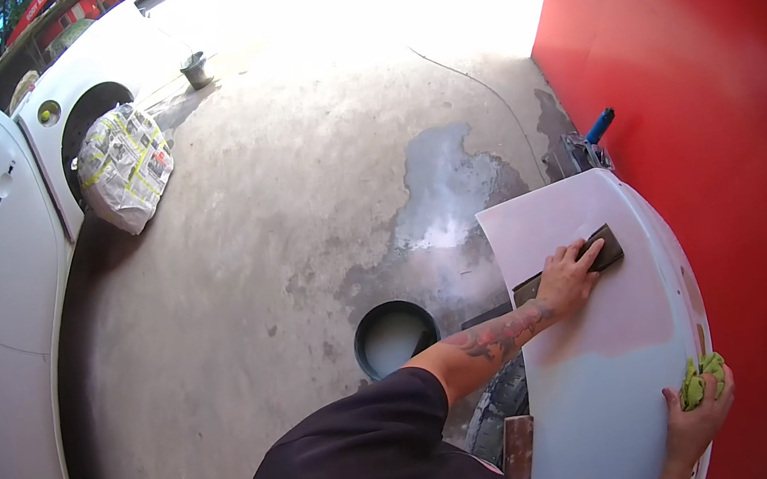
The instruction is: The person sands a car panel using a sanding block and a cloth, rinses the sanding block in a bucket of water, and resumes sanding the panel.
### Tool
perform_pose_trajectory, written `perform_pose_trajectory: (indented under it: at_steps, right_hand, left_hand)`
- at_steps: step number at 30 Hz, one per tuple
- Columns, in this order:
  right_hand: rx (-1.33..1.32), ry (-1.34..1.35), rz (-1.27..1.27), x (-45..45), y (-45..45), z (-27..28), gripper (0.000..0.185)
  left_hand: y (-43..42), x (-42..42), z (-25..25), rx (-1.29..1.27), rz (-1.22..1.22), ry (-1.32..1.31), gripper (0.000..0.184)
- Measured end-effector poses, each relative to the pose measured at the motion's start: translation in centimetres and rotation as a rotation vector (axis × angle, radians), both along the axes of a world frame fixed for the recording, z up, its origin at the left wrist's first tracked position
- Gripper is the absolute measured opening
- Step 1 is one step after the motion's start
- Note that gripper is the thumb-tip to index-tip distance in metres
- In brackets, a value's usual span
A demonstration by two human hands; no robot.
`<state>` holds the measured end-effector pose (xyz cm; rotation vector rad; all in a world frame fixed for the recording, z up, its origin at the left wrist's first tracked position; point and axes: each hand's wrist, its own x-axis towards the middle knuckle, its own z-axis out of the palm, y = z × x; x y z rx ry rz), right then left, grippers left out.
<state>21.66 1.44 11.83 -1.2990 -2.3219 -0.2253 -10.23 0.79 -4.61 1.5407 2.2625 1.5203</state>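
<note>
A large white curved panel [599, 406], pinkish over its upper part, lies in front of me. My left hand [569, 277] is closed on a long dark sanding block [608, 247] and presses it flat on the pinkish area. The block lies at a slant, with its ends showing on both sides of the hand. At the panel's right edge my right hand [692, 416] holds a crumpled yellow-green cloth [701, 381], its fingers wrapped round it.
A round bucket of cloudy liquid [396, 339] stands left of the panel, near a wet patch [443, 184]. A red wall [721, 132] rises at right. At left is a white car [20, 402] with a paper-covered wheel [126, 169]. A cable crosses the floor.
</note>
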Motion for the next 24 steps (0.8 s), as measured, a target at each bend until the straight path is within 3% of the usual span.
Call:
perform_pose_trajectory:
  at_steps: [3,8,10,13,17,20,24]
  right_hand:
    - [0.032,-0.132,0.079,-2.2,0.5,0.5,0.049]
    - [0.125,-0.21,0.306,-10.7,5.8,0.1,0.036]
    - [0.159,-0.255,0.353,-14.5,7.8,0.4,0.027]
    - [0.067,-0.227,0.295,-16.9,10.0,0.6,0.026]
    - [-0.059,-0.039,0.185,-12.2,8.3,1.2,0.034]
    - [-0.097,0.069,0.051,-2.1,2.7,2.0,0.035]
    - [-0.033,0.154,-0.026,3.7,-1.5,1.3,0.037]
  left_hand:
    - [0.0,0.0,0.0,0.016,-0.007,-0.008,0.068]
    - [-10.8,6.4,-6.6,0.095,-0.187,0.092,0.077]
    - [-11.9,6.0,-5.0,0.054,-0.244,0.095,0.075]
    - [-5.8,1.8,-2.8,0.096,-0.165,0.138,0.068]
    - [-1.3,0.1,-1.3,0.116,-0.037,0.06,0.065]
    - [-9.7,5.2,-5.3,0.135,-0.237,0.167,0.068]
    - [-3.1,1.9,-1.6,0.155,-0.21,0.127,0.068]
